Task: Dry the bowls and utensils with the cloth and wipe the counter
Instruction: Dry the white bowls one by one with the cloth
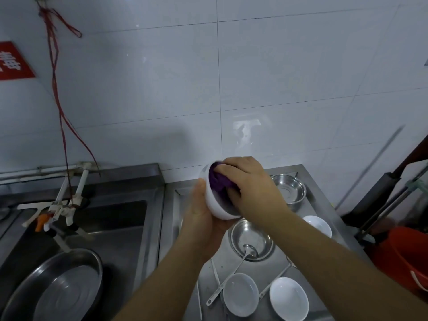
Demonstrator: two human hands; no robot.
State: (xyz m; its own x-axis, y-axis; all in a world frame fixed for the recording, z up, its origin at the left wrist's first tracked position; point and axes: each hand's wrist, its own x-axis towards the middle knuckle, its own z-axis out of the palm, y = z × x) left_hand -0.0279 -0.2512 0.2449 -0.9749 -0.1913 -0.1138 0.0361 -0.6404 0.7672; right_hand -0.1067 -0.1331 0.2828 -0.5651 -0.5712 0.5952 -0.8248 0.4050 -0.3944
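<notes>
My left hand (201, 212) holds a white bowl (215, 205) tilted on its side above the steel counter (310, 200). My right hand (250, 188) grips a purple cloth (218, 181) and presses it inside that bowl. Below sit a steel bowl (251, 237) with a metal spoon (231, 272) leaning in it, another steel bowl (289, 188) at the back, and three white bowls: one at the right (318, 224) and two in front (240, 294) (289, 296). A second spoon handle (275, 281) and thin utensils (215, 272) lie between them.
A sink (111, 230) lies to the left with a large steel basin (60, 288) in it and a white tap (67, 205) above. A red bucket (407, 258) and dark mop handles (382, 205) stand right of the counter. White tiled wall behind.
</notes>
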